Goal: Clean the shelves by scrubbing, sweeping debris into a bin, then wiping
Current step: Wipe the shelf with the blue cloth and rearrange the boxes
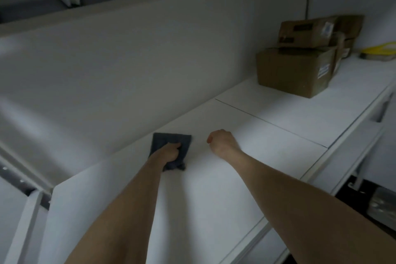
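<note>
Shelf [214, 195], white and flat, fills the middle of the head view. The left hand [169, 154] grips a dark grey cloth [169, 138] pressed on the shelf, at 9 o'clock from the right hand [222, 142], whose fingers curl into a fist holding nothing. Stacked cardboard boxes [300, 66] sit on the shelf at 2 o'clock.

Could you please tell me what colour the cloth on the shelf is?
The cloth is dark grey, seen best in the head view, the only one.
</note>
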